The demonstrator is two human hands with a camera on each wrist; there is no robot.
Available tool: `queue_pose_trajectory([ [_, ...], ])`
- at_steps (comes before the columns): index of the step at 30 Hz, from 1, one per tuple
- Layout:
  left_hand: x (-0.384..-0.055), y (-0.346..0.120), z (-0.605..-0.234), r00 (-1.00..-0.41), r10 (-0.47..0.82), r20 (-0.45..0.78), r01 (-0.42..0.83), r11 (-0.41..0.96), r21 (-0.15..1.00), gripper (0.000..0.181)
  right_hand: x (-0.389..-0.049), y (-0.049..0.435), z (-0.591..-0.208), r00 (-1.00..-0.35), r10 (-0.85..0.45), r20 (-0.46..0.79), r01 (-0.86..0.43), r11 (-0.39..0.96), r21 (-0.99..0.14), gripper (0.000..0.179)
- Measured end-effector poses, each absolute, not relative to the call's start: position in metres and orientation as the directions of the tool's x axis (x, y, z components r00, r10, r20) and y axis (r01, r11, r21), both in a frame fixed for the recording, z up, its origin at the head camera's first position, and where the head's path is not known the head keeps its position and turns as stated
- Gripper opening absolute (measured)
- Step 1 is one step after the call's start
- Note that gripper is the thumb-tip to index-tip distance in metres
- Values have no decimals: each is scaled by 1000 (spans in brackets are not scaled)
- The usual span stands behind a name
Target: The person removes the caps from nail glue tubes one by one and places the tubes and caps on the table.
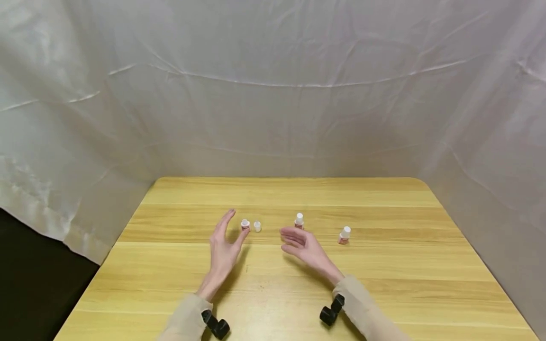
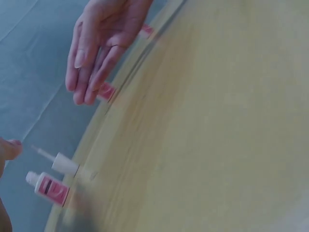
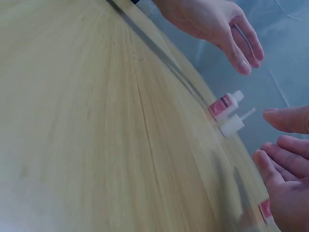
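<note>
On the wooden table stands an uncapped small bottle (image 2: pixel 52 189) with a pink label and a white neck. Right beside it, its white cap (image 2: pixel 65 165) stands upside down with a thin applicator stem pointing up. My left hand (image 1: pixel 223 253) is just left of this bottle, thumb and fingers spread apart, holding nothing. To the right, my right hand (image 1: pixel 309 251) hovers in front of a second, capped bottle (image 1: pixel 299 219), partly covering it in the head view. Its fingers are loosely extended with nothing between them. A third capped bottle (image 1: pixel 344 235) stands further right.
The wooden table (image 1: pixel 273 303) has its far edge against a pale hanging curtain (image 1: pixel 290 118), which also encloses both sides. A dark area (image 1: pixel 38 279) shows past the left table edge. Black wrist cameras (image 1: pixel 328 315) sit on both sleeves.
</note>
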State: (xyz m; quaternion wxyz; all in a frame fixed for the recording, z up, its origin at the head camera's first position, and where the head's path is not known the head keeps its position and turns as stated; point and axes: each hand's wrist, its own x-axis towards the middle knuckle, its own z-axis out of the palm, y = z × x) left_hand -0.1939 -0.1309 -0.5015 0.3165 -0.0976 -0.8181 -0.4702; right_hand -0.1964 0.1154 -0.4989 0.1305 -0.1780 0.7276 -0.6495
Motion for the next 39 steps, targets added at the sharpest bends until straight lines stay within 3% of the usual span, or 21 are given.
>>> queue_pose_trajectory([
  [4,-189,-116,-503,-718,-72,692,553,544,631,62,-191,130,-497,-916,-397,57,-92,69,-993,56],
  [9,-185,-95,-503,-705,20,709,612,524,593,55,-185,147,-500,-935,-348,66,-95,68,-993,53],
  [16,-187,-72,-504,-783,141,605,587,490,645,52,-180,169,-507,-947,-308,89,-109,49,-993,52],
  [25,-195,-56,-504,-866,195,460,495,461,737,53,-175,185,-509,-965,-241,105,-139,129,-982,48],
  [39,-217,-37,-508,-932,267,247,341,402,850,57,-175,191,-513,-966,-247,79,-119,154,-981,45],
])
